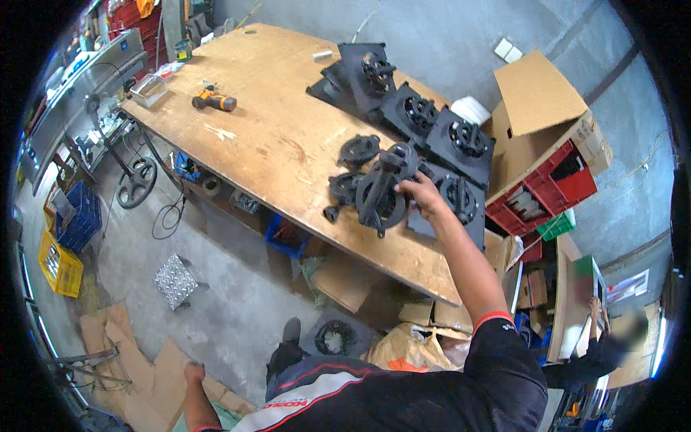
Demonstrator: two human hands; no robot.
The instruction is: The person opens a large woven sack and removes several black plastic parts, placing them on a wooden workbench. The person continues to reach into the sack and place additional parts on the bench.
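At the right part of the wooden table (266, 137), my right hand (419, 193) is closed on the edge of a black ring-shaped part (384, 189) with a thick bar across it. Beside that part lie more black round parts (358, 150), some partly hidden behind it. Several black square plates (466, 137) with round fittings on them are grouped along the table's far right side. My left hand (194, 372) hangs low at the left, away from the table; its fingers look curled, with nothing visible in it.
An orange and black power drill (214, 101) and a clear box (150, 91) lie toward the table's left. An open carton (536, 108) and red crates (543, 191) stand at the right. A metal step stool (175, 281) is on the floor. Another person (601, 353) works at the far right.
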